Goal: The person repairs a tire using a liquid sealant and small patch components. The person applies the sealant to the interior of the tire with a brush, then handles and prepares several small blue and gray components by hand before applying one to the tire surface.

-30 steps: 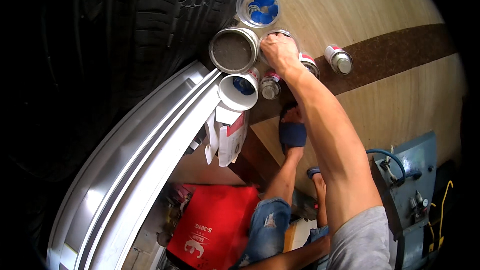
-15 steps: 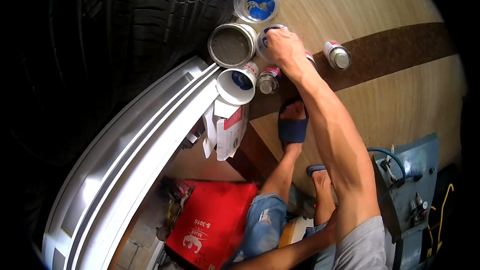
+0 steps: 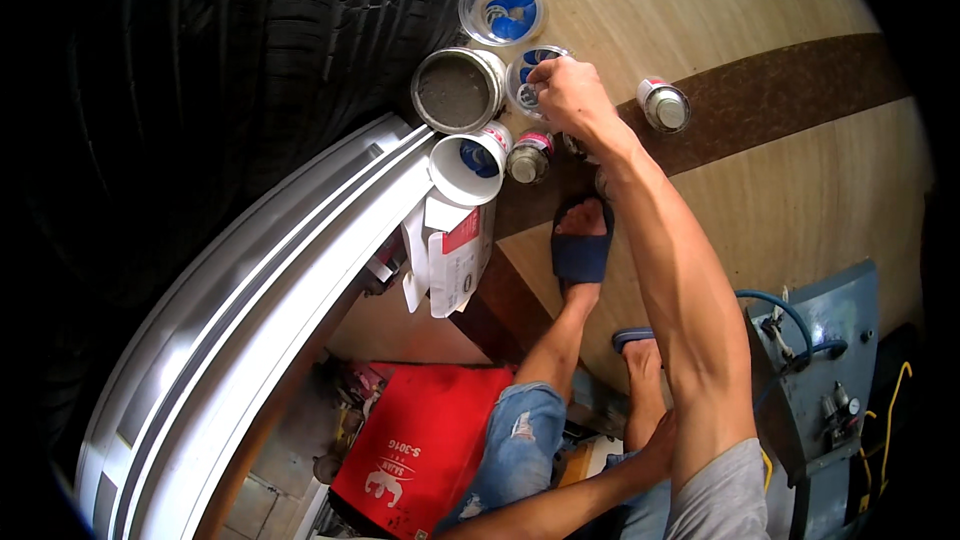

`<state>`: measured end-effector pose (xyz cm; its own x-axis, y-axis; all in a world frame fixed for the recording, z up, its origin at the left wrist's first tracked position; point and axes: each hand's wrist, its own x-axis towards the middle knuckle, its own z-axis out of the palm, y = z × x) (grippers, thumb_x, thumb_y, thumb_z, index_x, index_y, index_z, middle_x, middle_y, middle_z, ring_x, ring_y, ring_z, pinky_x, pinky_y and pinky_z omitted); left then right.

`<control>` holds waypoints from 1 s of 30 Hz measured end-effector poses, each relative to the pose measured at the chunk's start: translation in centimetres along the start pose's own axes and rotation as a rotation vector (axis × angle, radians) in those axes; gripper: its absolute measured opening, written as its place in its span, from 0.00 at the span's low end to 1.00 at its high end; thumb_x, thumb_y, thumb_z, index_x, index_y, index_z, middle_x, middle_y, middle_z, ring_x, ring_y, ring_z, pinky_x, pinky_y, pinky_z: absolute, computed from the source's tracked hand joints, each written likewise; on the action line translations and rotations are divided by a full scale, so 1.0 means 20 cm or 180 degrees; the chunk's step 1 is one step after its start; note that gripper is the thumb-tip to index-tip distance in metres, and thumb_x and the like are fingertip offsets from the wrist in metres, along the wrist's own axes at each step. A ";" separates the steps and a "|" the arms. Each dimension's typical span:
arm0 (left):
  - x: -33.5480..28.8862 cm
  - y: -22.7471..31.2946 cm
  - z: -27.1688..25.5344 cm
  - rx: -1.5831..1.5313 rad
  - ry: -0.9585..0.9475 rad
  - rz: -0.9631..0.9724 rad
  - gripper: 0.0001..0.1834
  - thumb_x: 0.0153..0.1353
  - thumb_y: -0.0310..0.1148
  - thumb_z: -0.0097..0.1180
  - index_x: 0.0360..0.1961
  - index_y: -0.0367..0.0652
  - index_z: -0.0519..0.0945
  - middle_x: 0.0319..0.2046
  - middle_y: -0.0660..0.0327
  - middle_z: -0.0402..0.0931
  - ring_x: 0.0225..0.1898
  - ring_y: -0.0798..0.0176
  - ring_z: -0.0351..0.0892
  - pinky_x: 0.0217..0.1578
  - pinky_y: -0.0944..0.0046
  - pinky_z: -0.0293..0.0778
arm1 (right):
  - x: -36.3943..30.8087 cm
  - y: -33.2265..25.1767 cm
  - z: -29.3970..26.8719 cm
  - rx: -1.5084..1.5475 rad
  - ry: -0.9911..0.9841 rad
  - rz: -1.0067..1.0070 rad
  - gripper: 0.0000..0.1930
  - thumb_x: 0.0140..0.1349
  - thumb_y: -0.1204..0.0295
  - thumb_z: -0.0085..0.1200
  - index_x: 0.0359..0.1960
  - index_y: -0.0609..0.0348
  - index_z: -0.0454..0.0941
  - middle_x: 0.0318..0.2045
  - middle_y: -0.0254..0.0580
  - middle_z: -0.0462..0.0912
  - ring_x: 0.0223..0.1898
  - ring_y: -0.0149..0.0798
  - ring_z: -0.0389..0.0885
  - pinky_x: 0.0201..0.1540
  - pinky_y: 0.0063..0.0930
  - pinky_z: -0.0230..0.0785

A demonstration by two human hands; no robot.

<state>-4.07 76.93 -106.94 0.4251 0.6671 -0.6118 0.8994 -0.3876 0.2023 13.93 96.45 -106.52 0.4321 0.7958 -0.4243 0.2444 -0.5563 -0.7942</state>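
Note:
My right hand (image 3: 575, 98) reaches over a clear round tub (image 3: 519, 105) that holds blue and pale pieces. Its thumb and fingers are pinched together at the tub's inside; whatever they grip is hidden. Farther off stands a second clear tub (image 3: 468, 22) with blue round pieces. Left of my hand is a wide can (image 3: 455, 90) with a grey top, and nearer is a white cup (image 3: 444, 180) with blue pieces in it. A small capped can (image 3: 528, 162) sits beside the cup. My left hand (image 3: 662, 445) is low by my lap, its fingers hidden behind my right arm.
A large black tyre (image 3: 330, 40) fills the far left above a white metal shelf edge (image 3: 270, 350). Another small can (image 3: 664, 108) stands to the right. A white carton (image 3: 455, 275), red box (image 3: 425, 450) and grey machine (image 3: 820, 340) with a blue hose are nearer.
My right hand has tilted and drawn slightly back, uncovering more of the tub and its pieces. The whole view has shifted slightly. My left arm stays across my lap.

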 end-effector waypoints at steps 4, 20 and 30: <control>0.13 -0.05 0.04 0.0350 0.0077 -0.0125 0.14 0.68 0.34 0.44 0.51 0.39 0.73 0.44 0.50 0.79 0.51 0.46 0.76 0.49 0.48 0.71 | 0.00 0.02 0.01 0.0238 0.0017 0.0302 0.09 0.55 0.74 0.52 0.33 0.65 0.83 0.32 0.63 0.84 0.39 0.61 0.84 0.46 0.49 0.77; -0.94 0.61 -0.55 -0.2212 -0.1397 0.0739 0.24 0.66 0.38 0.48 0.60 0.37 0.70 0.58 0.39 0.68 0.60 0.48 0.70 0.50 0.56 0.74 | -0.41 -0.19 -0.38 0.3586 -0.0247 0.1562 0.15 0.69 0.75 0.53 0.52 0.73 0.71 0.35 0.45 0.81 0.32 0.32 0.83 0.34 0.20 0.80; -0.92 0.72 -0.71 -0.2716 -0.1288 0.0378 0.14 0.61 0.39 0.53 0.29 0.41 0.84 0.26 0.48 0.82 0.30 0.46 0.84 0.32 0.52 0.76 | -1.41 -0.59 -1.16 0.3841 0.0446 0.1214 0.11 0.61 0.79 0.61 0.44 0.66 0.78 0.38 0.44 0.84 0.38 0.36 0.85 0.38 0.29 0.80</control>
<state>2.52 68.19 -81.85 0.5947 0.3202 -0.7374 0.6918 0.2634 0.6723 19.08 74.96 -75.06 0.4062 0.5610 -0.7213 -0.8249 -0.1146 -0.5536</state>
